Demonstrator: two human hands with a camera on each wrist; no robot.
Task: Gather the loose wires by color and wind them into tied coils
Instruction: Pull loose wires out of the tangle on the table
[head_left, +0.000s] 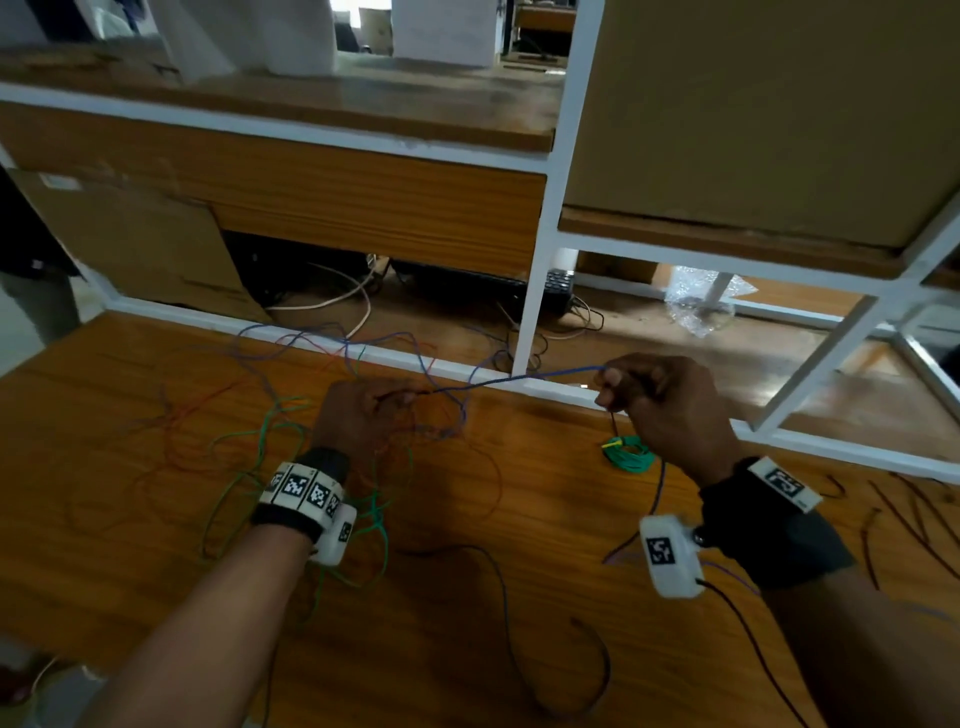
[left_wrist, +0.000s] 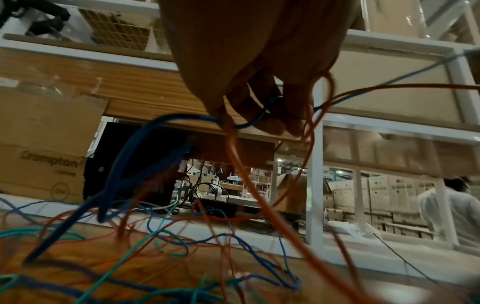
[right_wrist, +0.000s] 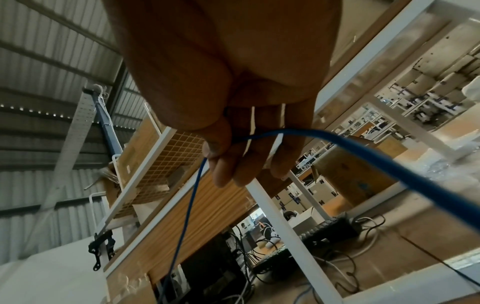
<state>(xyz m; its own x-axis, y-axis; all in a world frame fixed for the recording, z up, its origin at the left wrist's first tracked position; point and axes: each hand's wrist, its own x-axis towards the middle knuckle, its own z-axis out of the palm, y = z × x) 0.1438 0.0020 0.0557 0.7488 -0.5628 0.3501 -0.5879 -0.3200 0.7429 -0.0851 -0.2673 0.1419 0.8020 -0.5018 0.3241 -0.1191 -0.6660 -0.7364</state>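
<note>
A blue wire (head_left: 524, 378) stretches taut between my two hands above the wooden table (head_left: 130, 364). My left hand (head_left: 371, 410) curls around it over a tangle of blue, red and green loose wires (head_left: 270, 436); in the left wrist view the blue wire (left_wrist: 249, 123) passes through its curled fingers, with an orange-red wire (left_wrist: 262, 197) looping beside them. My right hand (head_left: 631, 387) pinches the wire's other part, and thumb and forefinger hold the blue wire (right_wrist: 337, 142) in the right wrist view. A tied green coil (head_left: 627, 453) lies just below that hand.
A white frame rail (head_left: 415, 358) edges the table's far side, with a white upright post (head_left: 540, 270). Behind it are cardboard boxes (head_left: 135, 244), cables and a keyboard (head_left: 558, 291). Dark red wires (head_left: 914, 519) lie at the right. A person in white (left_wrist: 451, 207) stands far off.
</note>
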